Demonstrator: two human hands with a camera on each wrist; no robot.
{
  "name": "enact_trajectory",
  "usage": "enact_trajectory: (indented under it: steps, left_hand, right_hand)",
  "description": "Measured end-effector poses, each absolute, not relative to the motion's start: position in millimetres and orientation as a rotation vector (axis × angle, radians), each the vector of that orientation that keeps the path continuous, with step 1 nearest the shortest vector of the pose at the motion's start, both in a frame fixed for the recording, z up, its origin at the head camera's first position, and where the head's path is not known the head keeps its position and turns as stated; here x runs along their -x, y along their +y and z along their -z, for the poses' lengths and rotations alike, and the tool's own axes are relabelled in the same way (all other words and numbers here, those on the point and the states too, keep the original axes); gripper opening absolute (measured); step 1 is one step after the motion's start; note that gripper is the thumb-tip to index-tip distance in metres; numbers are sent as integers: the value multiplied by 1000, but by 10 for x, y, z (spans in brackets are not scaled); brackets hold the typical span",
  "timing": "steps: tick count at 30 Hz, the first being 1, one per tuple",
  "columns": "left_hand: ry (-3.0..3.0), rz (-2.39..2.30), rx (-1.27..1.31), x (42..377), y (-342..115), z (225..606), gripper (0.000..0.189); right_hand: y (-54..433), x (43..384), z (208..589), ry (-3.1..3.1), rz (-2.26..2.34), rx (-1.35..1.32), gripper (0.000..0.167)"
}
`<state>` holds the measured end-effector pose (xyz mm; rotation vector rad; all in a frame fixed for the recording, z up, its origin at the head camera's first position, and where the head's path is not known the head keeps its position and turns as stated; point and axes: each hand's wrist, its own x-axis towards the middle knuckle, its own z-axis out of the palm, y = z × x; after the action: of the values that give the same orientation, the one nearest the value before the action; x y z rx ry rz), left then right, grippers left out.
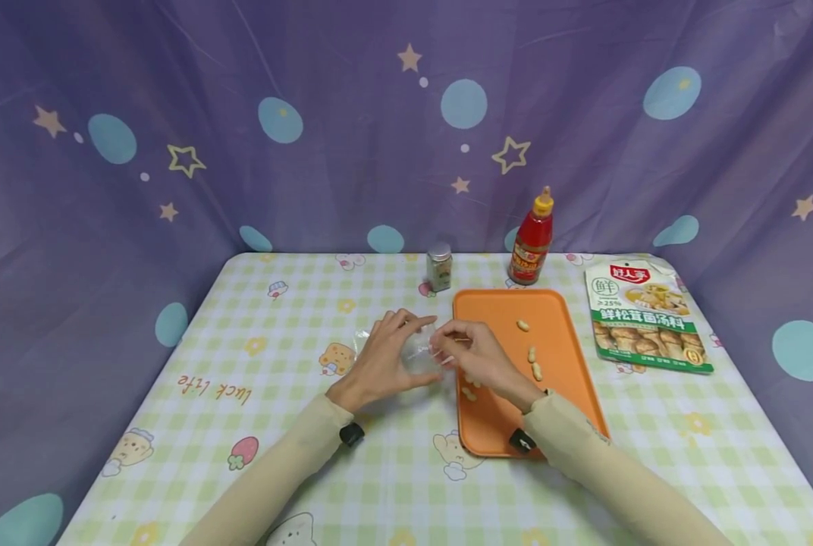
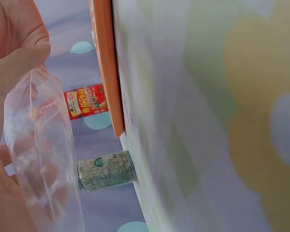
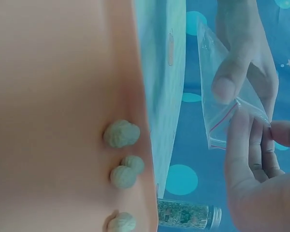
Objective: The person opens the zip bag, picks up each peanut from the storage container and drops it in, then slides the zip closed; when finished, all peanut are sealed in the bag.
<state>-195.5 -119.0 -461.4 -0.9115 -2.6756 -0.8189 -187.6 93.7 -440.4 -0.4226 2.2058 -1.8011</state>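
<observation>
A clear zip bag (image 1: 416,355) with a red strip near its mouth is held above the table, just left of the orange tray. My left hand (image 1: 382,364) holds it from the left, thumb on one side and fingers spread behind the film, as the left wrist view shows. At the mouth end, my right hand (image 1: 484,360) pinches the edge of the bag (image 3: 215,108) between thumb and fingers. Several peanuts (image 1: 537,371) lie on the tray (image 1: 516,417) beneath and beside the right hand. No contents are visible in the bag (image 2: 43,145).
Behind the hands stands a small spice jar (image 1: 439,269) with a metal lid. A red sauce bottle (image 1: 532,243) with a yellow cap is behind the tray. To the right lies a green and white food pouch (image 1: 645,318). A purple curtain (image 1: 352,114) closes off the back.
</observation>
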Motion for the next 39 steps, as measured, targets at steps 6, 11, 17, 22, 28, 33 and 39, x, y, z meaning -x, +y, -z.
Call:
enact_trajectory:
  steps: [6,11,17,22,28,33,39]
  left_hand:
    - [-2680,816,914,1960,-1205,4619,92]
    - [-2697,809,910,1956,-1218,4628,91]
    - [-2709,801,890,1957,-1219,4632,92]
    - [-2710,812,889,1962,-1211,4642,93]
    - [-2712,806,888,1970,-1214,4650,95]
    - [-2718,809,883,1972,-1219,4653,97]
    - [-2713,812,887,1985,-1216,4671,98]
  right_hand:
    - [962,1895,4418,2195,1796,433,31]
    - [1071,1921,4433,2227,1768,393,34]
    - [1301,1986,4437,2301,1715,371,34]
    - [1526,2047,4439,2379,1659,331,32]
    - [1804,2176,4457,2476,1554,254,33]
    - [2007,2282,4470,2557,1465,235,33]
    - [2195,2378,4509,2722,1247,237,26]
